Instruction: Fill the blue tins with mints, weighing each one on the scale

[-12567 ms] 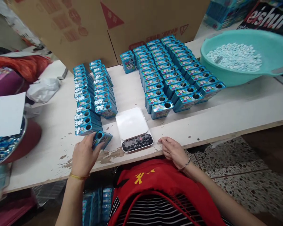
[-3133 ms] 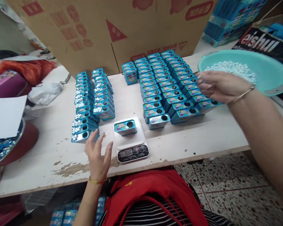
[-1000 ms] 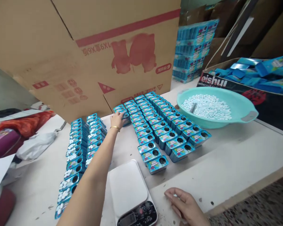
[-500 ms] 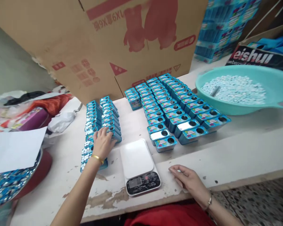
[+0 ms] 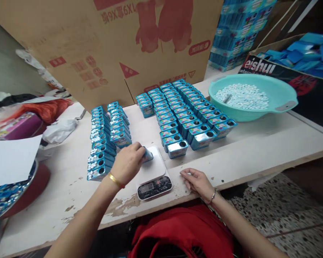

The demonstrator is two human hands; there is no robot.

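My left hand (image 5: 127, 161) is closed round a small blue tin (image 5: 147, 154) at the white plate of the kitchen scale (image 5: 157, 163); whether the tin touches the plate I cannot tell. The scale's display seems to read 0.0. My right hand (image 5: 197, 182) rests on the table to the right of the scale, thumb and fingers pinched together, and anything between them is hidden. Left of the scale, two rows of blue tins (image 5: 101, 148) stand upright, many with white candies on their tops. Beyond it on the right are several rows of tins (image 5: 192, 123) with round dark openings.
A turquoise basin (image 5: 280, 91) of white candies and a scoop stands at the right. Behind the tins rises a large cardboard box (image 5: 107, 46). A red bowl (image 5: 39, 188) of blue wrapped pieces sits at the left, partly under white paper (image 5: 13, 161).
My left hand has taken a tin from the left group and carried it right to the scale. My right hand stays beside the scale, fingers drawn closer together. The view has shifted.
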